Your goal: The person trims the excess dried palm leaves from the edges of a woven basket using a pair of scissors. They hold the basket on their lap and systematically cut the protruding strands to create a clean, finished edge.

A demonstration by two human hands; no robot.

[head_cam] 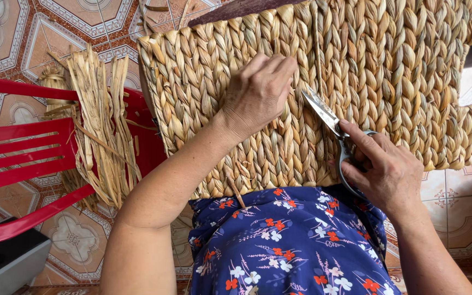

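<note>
A large woven basket (389, 71) of plaited tan straw lies across my lap, its side facing me. My left hand (258, 93) presses on the weave near the middle, fingers curled at a strand. My right hand (383, 172) grips a pair of metal scissors (326, 117). The blades point up and left, and their tips lie close to my left fingers, against the weave.
A bundle of loose dried straw strips (102, 125) rests on a red plastic chair (23, 158) at my left. Patterned floor tiles (6, 33) surround us. A grey box corner (6, 262) shows at the bottom left. My lap is covered by blue floral cloth (285, 246).
</note>
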